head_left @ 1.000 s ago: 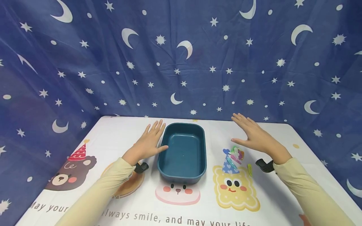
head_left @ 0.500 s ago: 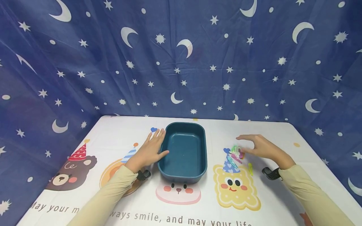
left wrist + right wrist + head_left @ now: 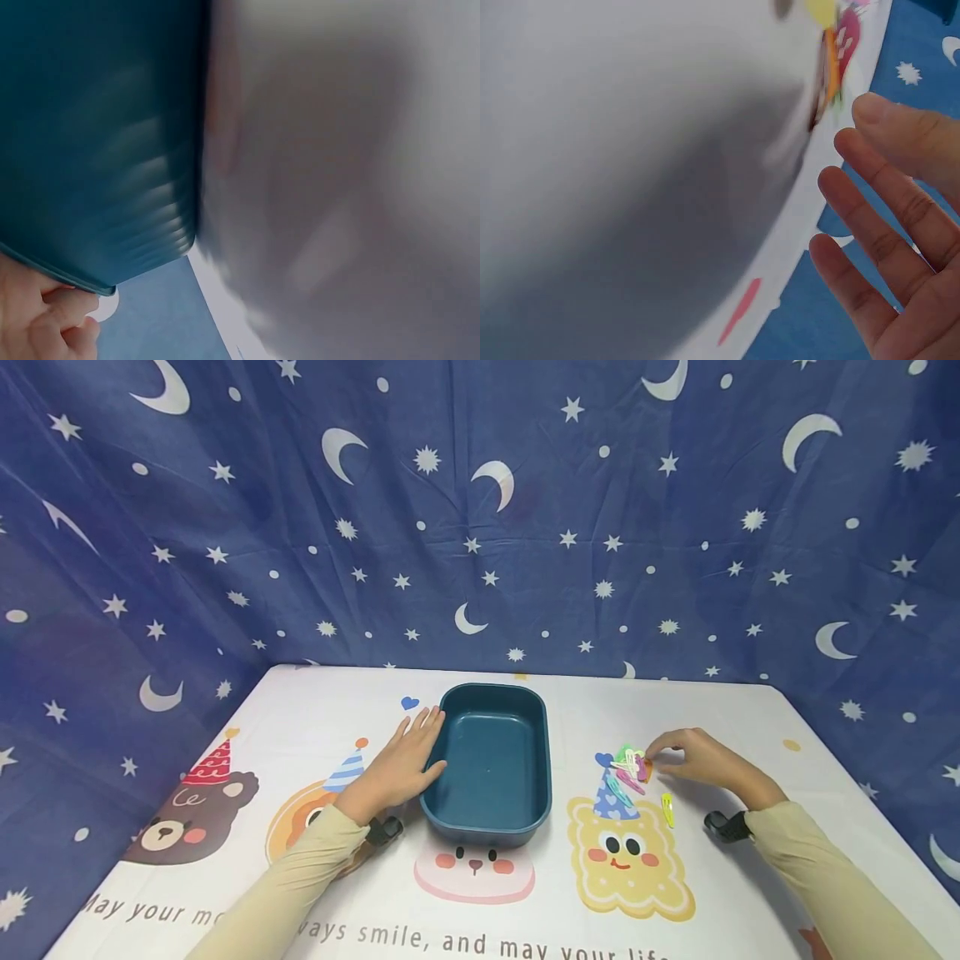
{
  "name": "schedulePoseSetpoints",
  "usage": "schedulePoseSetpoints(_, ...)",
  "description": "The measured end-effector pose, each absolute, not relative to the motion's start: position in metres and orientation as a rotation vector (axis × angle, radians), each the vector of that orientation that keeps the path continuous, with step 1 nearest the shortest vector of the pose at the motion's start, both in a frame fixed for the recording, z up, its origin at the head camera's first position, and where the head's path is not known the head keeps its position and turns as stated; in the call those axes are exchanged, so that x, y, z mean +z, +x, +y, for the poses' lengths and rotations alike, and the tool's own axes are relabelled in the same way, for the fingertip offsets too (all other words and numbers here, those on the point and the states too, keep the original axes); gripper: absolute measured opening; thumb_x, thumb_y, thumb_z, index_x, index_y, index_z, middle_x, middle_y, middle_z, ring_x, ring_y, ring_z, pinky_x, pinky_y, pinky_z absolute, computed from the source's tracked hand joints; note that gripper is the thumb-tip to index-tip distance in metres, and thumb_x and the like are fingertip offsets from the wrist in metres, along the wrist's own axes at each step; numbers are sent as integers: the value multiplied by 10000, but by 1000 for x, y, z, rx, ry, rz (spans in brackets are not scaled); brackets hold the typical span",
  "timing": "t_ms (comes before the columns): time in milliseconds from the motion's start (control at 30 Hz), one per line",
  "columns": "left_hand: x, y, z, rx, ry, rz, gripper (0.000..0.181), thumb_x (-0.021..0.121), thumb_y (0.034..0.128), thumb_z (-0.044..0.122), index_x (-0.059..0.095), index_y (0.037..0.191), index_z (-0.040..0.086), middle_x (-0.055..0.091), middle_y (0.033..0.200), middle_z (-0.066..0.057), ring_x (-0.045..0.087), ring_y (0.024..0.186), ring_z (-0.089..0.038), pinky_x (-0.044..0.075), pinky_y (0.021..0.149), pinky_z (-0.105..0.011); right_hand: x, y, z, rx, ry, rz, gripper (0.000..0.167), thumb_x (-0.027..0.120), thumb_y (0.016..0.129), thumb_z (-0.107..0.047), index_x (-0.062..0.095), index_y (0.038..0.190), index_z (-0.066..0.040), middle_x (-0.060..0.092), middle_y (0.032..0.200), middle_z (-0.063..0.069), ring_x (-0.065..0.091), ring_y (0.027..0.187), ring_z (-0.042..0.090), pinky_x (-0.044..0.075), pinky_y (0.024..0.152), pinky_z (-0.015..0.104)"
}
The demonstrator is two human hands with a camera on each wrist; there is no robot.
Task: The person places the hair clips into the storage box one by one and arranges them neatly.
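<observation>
1. Starry blue curtain (image 3: 525,460) behind, white printed table (image 3: 337,697) before it, and we're in close
2. Centre of the action: a small heap of coloured hair clips (image 3: 628,767) lying on the table to the right of the container, overlapping on the blue party hat of the biscuit print (image 3: 626,877), within easy reach of one hand
3. Just off the heap, nearer the person, lies a lone yellow clip (image 3: 667,810), apart from the rest
4. Right hand (image 3: 701,764) low at the heap's right edge, thumb and fingers parted with nothing pinched between them, apparently shaped that way to pick; whether the fingertips touch a clip, I can't tell
5. Over to the teal container (image 3: 485,837), upright mid-table, its mouth facing up, nothing visible inside
6. Left hand (image 3: 401,768) laid along its left side, fingers stretched out, thumb at the rim, presumably there to steady it
7. Further out, pale sleeves (image 3: 832,860) come in from both near corners
</observation>
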State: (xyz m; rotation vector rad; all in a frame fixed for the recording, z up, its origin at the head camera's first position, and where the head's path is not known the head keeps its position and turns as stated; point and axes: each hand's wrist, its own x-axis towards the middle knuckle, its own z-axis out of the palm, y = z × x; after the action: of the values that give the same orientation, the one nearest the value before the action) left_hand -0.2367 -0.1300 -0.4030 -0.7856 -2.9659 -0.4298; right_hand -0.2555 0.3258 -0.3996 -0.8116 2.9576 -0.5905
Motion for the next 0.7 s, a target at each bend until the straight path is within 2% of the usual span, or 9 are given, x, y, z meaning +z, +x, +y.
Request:
schedulePoseSetpoints(267,-406,-236,-128,-410,-764,-2917,683,470,926,230,176,1480,-40,185,1561,-177,155,1457,-328,127,1186,-514,-407,-264,327,-564,-757,2931,185,748,713,-3,742,876,-90,719,936,96,644,924,319,538,818,473)
schedulePoseSetpoints(533,-407,-234,-121,-427,-724,-2932,668,456,929,218,180,1478,-42,174,1561,-178,137,1462,-321,119,1191,-501,-412,-273,326,-521,-862,2927,163,784,685,-32,756,825,-109,697,837,0,599,761,137,556,720,333)
schedulePoseSetpoints(700,-408,-234,-120,-431,-707,-2936,659,443,936,220,174,1482,-34,169,1563,-169,129,1465,-310,125,1193,-493,-411,-276,328,-519,-911,2911,142,779,695,-38,759,808,-122,692,809,-29,583,725,78,549,684,275)
